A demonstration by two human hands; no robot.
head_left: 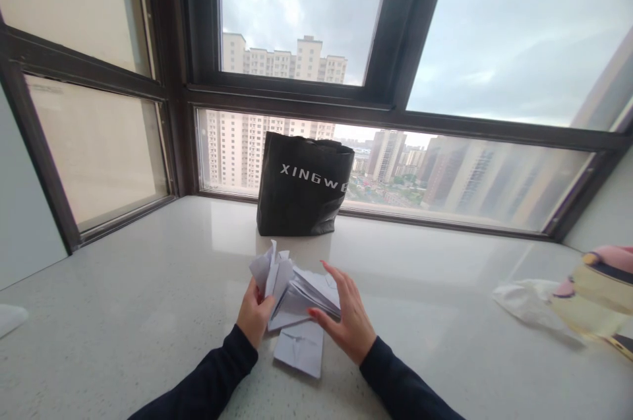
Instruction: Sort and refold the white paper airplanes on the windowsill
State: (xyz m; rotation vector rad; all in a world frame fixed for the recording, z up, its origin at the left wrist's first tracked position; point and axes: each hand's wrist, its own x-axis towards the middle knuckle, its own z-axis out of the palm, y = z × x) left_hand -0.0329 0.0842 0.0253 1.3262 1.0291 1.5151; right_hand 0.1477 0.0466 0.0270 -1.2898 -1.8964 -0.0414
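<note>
My left hand point(255, 316) is closed around a bunch of crumpled white paper pieces point(279, 275), its thumb across the near side. My right hand point(347, 314) has its thumb and fingers spread around the right end of a loose stack of white papers point(310, 293); whether it presses on them is hard to tell. Below the stack, a separate creased white paper point(299, 349) lies flat on the counter. The lower edges of the bunch and the stack overlap, so where one ends and the other starts is partly hidden.
A black bag point(302, 192) with white lettering stands upright behind the papers, against the window. On the right of the speckled white counter point(425, 367) lie a white tissue point(531, 301) and a pink and yellow item point(596, 288). A white object point(10, 318) sits at the left edge.
</note>
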